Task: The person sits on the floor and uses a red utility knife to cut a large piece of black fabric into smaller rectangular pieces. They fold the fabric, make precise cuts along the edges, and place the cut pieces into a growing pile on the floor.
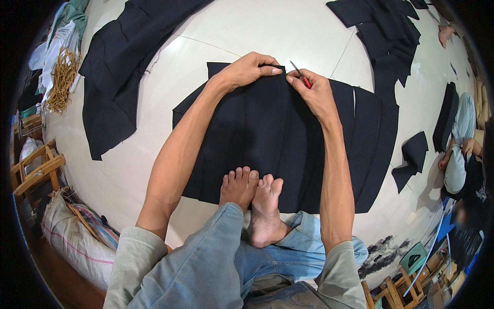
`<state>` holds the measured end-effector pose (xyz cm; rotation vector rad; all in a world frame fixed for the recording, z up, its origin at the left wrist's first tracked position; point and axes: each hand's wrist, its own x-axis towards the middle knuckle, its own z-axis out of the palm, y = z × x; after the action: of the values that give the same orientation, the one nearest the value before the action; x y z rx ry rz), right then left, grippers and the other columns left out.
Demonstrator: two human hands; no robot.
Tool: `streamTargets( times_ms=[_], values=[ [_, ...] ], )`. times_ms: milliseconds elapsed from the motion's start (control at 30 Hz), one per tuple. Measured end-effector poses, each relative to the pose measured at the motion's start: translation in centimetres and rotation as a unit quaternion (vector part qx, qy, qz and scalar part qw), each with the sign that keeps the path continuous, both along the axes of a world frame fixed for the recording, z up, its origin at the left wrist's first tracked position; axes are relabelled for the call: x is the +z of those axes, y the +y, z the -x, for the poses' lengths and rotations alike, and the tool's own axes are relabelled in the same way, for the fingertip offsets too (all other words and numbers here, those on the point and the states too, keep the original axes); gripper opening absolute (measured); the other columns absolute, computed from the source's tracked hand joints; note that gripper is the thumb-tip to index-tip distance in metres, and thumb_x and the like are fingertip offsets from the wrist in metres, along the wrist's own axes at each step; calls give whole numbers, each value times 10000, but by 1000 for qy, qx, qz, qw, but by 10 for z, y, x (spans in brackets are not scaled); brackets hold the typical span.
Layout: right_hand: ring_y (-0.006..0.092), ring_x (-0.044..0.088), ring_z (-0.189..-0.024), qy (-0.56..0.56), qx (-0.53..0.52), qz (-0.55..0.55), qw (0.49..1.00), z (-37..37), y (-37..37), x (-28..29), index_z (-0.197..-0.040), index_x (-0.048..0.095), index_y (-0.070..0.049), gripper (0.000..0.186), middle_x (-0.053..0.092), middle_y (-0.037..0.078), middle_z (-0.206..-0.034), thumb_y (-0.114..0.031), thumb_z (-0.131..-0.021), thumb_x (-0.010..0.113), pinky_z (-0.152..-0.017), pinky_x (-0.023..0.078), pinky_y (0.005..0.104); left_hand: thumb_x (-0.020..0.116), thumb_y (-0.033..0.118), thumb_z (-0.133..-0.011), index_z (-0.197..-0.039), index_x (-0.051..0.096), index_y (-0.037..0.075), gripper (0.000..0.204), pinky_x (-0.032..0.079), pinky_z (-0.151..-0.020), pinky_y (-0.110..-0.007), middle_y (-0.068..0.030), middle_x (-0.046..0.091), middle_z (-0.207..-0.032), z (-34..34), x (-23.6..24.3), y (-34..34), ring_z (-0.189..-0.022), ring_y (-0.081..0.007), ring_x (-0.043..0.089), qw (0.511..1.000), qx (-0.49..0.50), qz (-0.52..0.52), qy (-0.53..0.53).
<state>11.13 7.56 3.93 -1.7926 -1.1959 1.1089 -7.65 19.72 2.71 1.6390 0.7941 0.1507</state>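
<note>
Black fabric panels [252, 118] lie spread on the floor in front of me, with long seams or folds running toward my feet. At their far edge my left hand [252, 68] is closed, pinching the cloth between thumb and fingers. Just to its right, my right hand [314, 88] is closed around a small red-handled tool [307, 82] with a thin, dark, pointed end aimed away from me. Most of its handle is hidden in the palm, so its exact kind cannot be told. The right thumb and forefinger are close beside the cloth edge. My bare feet [252, 193] rest on the near part of the fabric.
More black cloth [116, 82] lies at the left, with other pieces [386, 36] at the far right and a scrap [411, 157] nearer. Tan cords [63, 82], a wooden frame [41, 167] and a woven sack [77, 239] line the left. Another person [463, 154] sits at the right.
</note>
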Motion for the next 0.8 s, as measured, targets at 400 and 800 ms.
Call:
streamTargets(
  times_ms=[400, 800],
  values=[
    [111, 530, -635, 20, -21, -44, 999, 3, 3, -3, -970, 742, 19, 295, 603, 38, -680, -263, -937, 664, -606, 444, 295, 691, 303, -962, -1082, 740, 35, 298, 494, -840, -304, -56, 717, -903, 0, 1, 0, -851, -142, 623, 999, 12, 30, 8],
    [139, 570, -674, 9, -24, -49, 998, 3, 7, -7, -1001, 736, 17, 286, 651, 85, -713, -251, -950, 649, -667, 480, 313, 691, 283, -963, -1082, 737, 23, 290, 475, -813, -302, -38, 705, -876, 0, 3, -1, -835, -129, 601, 999, 17, 32, 3]
  ],
)
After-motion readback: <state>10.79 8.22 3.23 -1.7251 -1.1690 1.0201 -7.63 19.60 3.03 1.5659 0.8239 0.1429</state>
